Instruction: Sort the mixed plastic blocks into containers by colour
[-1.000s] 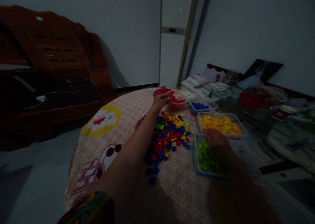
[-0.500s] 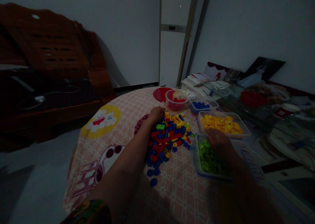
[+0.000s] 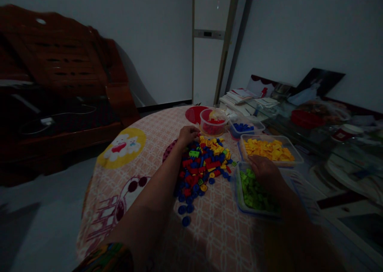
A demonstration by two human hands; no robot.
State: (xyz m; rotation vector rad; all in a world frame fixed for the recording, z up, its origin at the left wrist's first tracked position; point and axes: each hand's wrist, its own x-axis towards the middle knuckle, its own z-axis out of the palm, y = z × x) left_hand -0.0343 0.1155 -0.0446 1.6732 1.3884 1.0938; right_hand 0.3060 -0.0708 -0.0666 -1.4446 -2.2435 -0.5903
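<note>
My left hand [image 3: 188,135] is at the far left edge of a mixed pile of toy bricks [image 3: 206,166], fingers pinched on a small red toy brick [image 3: 198,135]. Red, blue, yellow and a few green pieces make up the pile, with blue round pieces [image 3: 186,221] trailing toward me. My right hand [image 3: 265,170] is closed at the far rim of a clear plastic container [image 3: 239,202] of green bricks [image 3: 254,192]. Its fingertips are partly hidden and dark, and it covers part of the green bricks.
A container of yellow bricks [image 3: 269,149] touches the green one's far side. Beyond it are a container of blue bricks [image 3: 243,127] and a round tub [image 3: 212,124] with red pieces. A cluttered glass table [image 3: 317,140] stands right; a wooden bench [image 3: 66,72] is left.
My left hand has lifted slightly, and a red brick now shows at its fingertips. My right hand stays at the green container. The view has shifted slightly.
</note>
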